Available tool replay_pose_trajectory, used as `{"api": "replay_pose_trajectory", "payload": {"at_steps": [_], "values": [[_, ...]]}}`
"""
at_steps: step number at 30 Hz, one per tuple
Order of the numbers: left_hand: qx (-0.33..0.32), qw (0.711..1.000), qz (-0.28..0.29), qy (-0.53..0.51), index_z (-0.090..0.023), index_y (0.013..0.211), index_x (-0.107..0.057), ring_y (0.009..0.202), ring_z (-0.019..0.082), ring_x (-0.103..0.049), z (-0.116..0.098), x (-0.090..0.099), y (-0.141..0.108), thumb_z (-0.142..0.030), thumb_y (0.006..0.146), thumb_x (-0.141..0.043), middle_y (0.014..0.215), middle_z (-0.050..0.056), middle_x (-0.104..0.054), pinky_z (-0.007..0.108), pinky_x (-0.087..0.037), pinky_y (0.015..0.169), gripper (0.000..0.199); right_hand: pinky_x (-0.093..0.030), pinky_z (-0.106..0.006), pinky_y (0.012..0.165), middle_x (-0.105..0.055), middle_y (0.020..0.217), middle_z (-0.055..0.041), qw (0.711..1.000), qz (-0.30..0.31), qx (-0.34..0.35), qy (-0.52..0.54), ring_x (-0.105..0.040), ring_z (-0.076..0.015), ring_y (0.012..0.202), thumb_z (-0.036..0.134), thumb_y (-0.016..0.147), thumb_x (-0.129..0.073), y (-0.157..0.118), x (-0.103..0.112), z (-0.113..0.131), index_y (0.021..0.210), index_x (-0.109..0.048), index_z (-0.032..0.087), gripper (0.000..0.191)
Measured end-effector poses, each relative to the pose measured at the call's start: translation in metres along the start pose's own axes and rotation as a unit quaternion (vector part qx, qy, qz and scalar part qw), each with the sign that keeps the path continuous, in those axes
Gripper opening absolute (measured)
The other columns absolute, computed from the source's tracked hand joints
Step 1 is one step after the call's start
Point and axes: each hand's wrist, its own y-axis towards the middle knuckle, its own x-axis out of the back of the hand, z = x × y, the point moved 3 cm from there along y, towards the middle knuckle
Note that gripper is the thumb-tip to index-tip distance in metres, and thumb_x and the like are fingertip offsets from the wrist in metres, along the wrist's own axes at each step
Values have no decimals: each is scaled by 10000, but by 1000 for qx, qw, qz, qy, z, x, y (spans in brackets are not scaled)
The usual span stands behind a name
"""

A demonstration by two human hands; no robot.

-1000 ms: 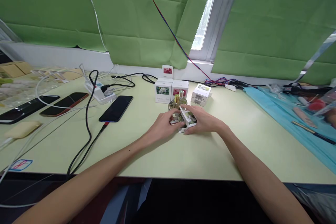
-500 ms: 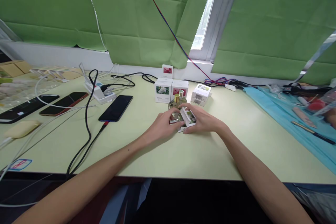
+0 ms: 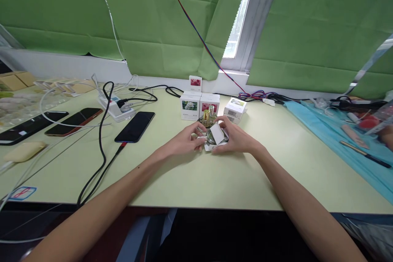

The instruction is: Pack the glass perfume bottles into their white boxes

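Note:
My left hand is closed around the silver cap of a small round glass perfume bottle, which lies on its side. The bottle's body sits at the open end of a small white box. My right hand grips that box, with its thumb and fingers on opposite sides. A white flap stands out over the glass and hides part of it. Just behind, two more perfume bottles stand upright, one gold-capped and one silver-capped.
White flower-printed boxes stand at the back, and two stacked boxes lie to their right. A phone on a cable and a power strip are on the left. Blue plastic sheeting covers the right side.
My left hand has shifted slightly left with the bottle's cap. More of the bottle's glass shows at the box's mouth, and the flap now faces me more.

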Motion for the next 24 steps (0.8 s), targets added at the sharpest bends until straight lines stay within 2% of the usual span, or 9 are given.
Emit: {"api": "replay_pose_trajectory", "payload": {"at_steps": [9,14,24], "values": [[-7,999,-52,-14,-192,961,-581,568,111,-619,-3,-6,2,-400,778,-752,948,30,-616,233,-422,500,326,-501,-350,748,-617,1090,-42,1000,-8,-2,16,-610,-206,860,538,651,-849,1,-2,-1,1325,-356,281,873],[-10,998,-59,-12,-179,915,-612,554,103,-590,-7,-8,1,-372,768,-750,898,35,-654,239,-417,513,279,-485,-335,733,-594,1072,-28,1000,-12,2,10,-587,-191,835,547,657,-846,0,-2,3,1309,-358,286,855],[-33,996,-80,29,-173,905,-647,588,102,-568,-5,-9,2,-379,779,-722,945,48,-680,230,-408,514,252,-486,-345,754,-611,1052,-27,1000,-4,3,25,-594,-203,855,537,661,-849,-1,-4,8,1294,-349,289,844]]}}
